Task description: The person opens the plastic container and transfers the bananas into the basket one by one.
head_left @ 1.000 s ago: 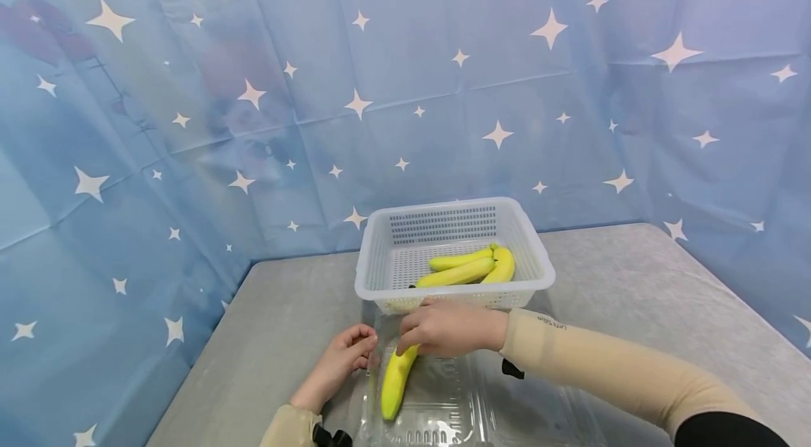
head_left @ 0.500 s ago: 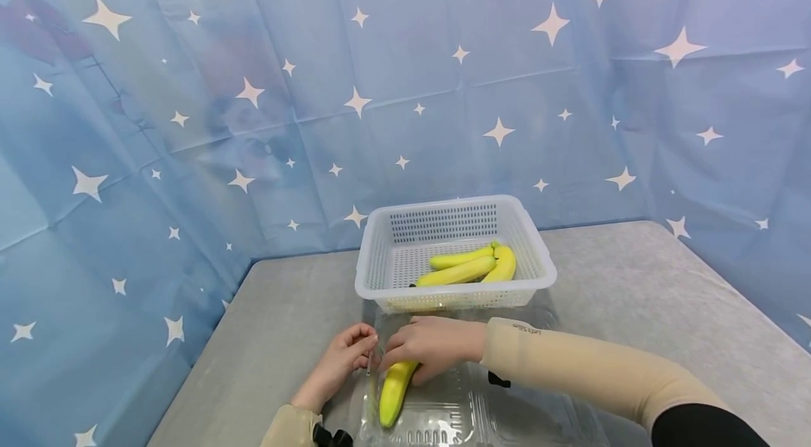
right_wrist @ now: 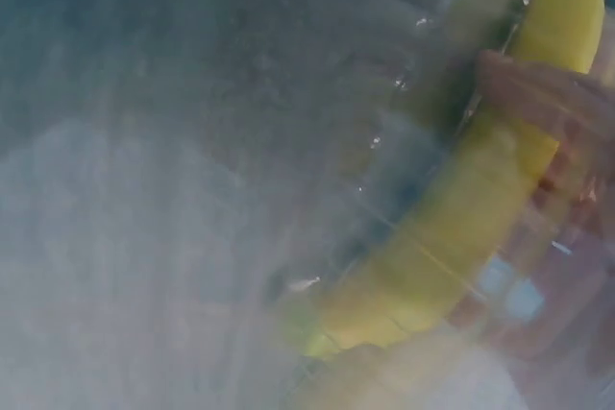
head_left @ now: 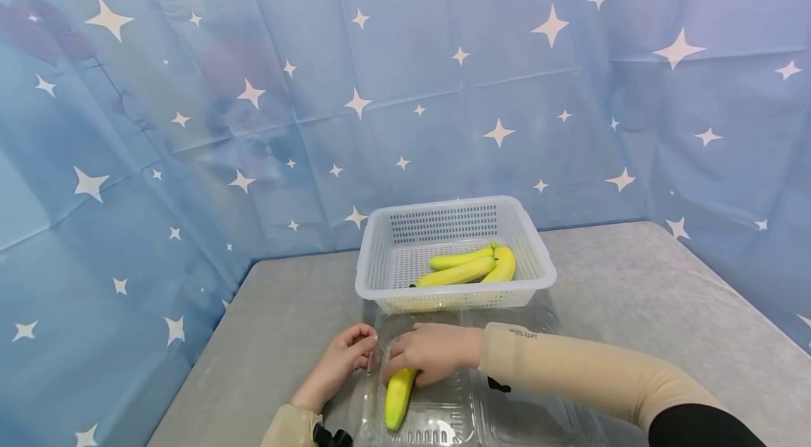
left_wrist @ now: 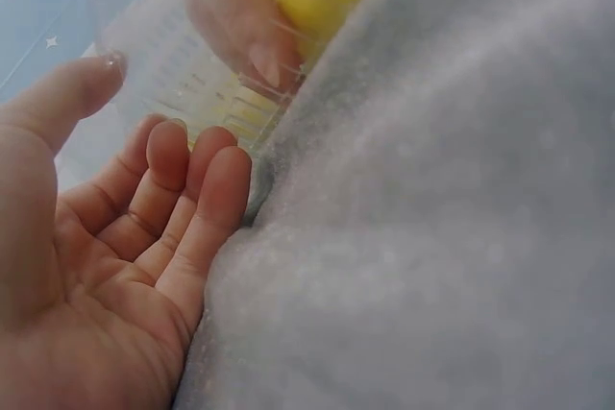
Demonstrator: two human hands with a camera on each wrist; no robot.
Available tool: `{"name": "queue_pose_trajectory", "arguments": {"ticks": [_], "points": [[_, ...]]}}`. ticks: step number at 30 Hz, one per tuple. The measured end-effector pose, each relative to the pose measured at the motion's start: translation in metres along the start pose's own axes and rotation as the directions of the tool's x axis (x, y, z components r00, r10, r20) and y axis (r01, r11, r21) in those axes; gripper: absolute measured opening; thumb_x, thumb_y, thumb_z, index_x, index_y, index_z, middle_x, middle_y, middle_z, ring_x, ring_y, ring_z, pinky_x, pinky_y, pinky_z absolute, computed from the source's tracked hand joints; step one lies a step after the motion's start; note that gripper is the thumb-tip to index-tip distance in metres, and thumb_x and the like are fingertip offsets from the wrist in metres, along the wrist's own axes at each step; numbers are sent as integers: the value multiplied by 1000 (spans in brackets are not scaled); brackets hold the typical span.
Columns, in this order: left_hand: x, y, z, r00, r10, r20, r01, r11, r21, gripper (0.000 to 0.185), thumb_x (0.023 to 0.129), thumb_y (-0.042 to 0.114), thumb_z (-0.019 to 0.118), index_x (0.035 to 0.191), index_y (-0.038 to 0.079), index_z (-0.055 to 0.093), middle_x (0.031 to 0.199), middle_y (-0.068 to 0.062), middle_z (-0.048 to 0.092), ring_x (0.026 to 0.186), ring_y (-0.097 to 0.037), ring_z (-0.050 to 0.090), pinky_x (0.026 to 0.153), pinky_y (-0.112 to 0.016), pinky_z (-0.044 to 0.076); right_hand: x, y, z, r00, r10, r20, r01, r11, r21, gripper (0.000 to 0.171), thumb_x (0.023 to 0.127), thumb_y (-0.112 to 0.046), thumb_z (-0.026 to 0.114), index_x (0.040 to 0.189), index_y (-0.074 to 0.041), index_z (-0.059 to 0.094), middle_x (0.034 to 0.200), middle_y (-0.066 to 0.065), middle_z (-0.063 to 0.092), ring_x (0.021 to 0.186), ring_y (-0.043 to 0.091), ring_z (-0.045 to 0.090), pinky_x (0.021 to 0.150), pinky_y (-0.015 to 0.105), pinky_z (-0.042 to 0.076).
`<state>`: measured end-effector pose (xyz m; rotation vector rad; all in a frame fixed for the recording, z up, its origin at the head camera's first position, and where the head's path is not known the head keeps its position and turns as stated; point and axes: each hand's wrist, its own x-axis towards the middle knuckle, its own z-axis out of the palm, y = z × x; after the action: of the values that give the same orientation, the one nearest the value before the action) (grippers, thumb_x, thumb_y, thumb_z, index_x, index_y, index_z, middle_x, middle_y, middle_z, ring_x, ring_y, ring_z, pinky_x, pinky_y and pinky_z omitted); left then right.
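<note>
In the head view, a yellow banana (head_left: pixel 399 399) lies lengthwise along the left side of an open clear plastic clamshell container (head_left: pixel 443 410). My right hand (head_left: pixel 431 350) grips the banana's far end from above, hiding that part. The right wrist view shows the banana (right_wrist: pixel 452 228) through clear plastic, with blurred fingers across it. My left hand (head_left: pixel 342 359) is at the container's left edge, thumb and fingers pinching the rim. Up close in the left wrist view, the left hand (left_wrist: pixel 135 228) has its fingers curved beneath the clear edge and its thumb on the other side.
Behind the container stands a white perforated basket (head_left: pixel 456 296) with several bananas (head_left: pixel 465 269) in it. The container's lid half (head_left: pixel 532 415) is spread out to the right, under my right forearm. A grey cloth covers the table (head_left: pixel 279 313), and a starry blue curtain (head_left: pixel 405 81) hangs behind.
My right hand has come down and slightly nearer with the banana, its fingers now farther over the fruit. The left hand has stayed at the container's edge.
</note>
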<state>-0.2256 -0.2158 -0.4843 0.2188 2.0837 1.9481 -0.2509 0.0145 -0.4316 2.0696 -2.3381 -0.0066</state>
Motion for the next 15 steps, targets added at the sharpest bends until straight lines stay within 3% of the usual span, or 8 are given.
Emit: {"name": "queue_pose_trajectory", "arguments": {"ticks": [10, 15], "points": [[-2, 3, 2, 1000, 13, 0, -13, 1000, -6, 32, 99, 22, 57, 108, -8, 52, 76, -2, 55, 70, -14, 59, 63, -26, 51, -4, 0, -1, 999, 36, -21, -38, 998, -58, 45, 83, -14, 76, 122, -31, 64, 107, -13, 62, 103, 5, 57, 82, 40, 53], [-1, 2, 1, 1000, 10, 4, -10, 1000, -17, 28, 99, 22, 57, 107, -5, 53, 76, -2, 55, 70, -14, 59, 63, -26, 52, -6, -1, -6, 998, 26, -50, -30, 997, -67, 43, 83, -15, 76, 122, -30, 65, 109, -12, 62, 101, 5, 57, 81, 29, 51]]}}
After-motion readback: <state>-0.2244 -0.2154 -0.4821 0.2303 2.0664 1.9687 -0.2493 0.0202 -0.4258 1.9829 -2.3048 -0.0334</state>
